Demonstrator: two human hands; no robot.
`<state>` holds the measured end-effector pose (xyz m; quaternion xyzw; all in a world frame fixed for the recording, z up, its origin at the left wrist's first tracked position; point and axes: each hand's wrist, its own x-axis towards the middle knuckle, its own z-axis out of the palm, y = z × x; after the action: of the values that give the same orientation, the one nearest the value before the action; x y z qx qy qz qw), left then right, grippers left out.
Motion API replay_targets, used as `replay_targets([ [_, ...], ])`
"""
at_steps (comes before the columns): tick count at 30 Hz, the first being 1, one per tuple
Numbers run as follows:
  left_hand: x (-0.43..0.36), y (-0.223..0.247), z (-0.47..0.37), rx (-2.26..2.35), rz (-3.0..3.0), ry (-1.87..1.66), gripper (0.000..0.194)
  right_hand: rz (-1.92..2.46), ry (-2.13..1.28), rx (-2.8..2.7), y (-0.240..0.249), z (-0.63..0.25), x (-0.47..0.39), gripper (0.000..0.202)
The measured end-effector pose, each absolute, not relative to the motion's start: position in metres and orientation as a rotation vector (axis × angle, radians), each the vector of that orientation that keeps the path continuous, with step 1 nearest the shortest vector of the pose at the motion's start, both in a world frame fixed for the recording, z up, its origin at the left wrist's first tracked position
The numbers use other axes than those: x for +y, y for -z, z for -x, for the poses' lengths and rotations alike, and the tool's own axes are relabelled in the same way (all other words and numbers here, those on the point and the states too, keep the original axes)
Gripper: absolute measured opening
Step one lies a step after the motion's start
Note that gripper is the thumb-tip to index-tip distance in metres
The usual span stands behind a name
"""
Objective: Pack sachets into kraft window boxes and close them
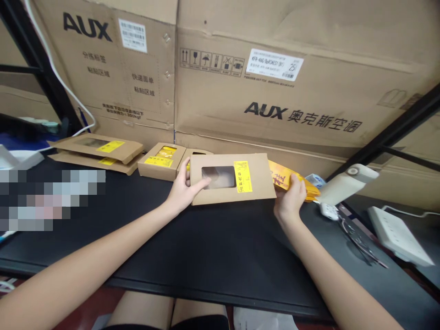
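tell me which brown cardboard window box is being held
The brown cardboard box in the left hand, left of the yellow-orange packets in the right hand. The others sit further back on the black tabletop.

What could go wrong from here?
1. The left hand grips the cardboard box with its thumb overlapping the window; a hard squeeze might dent the box there.
2. The right hand holds an orange packet near the white bottle; swinging outward could knock the bottle over.
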<state>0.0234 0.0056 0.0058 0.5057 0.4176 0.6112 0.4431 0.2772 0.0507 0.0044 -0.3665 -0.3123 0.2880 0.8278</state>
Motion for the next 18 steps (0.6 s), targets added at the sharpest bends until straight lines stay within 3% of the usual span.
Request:
replay_targets([
  [9,0.005,-0.012,-0.022,1.138,-1.218,-1.550,0.077,0.887,-0.800,-0.517,-0.013,-0.284,0.048,0.016],
  [18,0.007,-0.010,-0.022,1.132,-1.187,-1.611,0.076,0.880,-0.725,-0.378,-0.025,-0.293,0.047,0.017],
])
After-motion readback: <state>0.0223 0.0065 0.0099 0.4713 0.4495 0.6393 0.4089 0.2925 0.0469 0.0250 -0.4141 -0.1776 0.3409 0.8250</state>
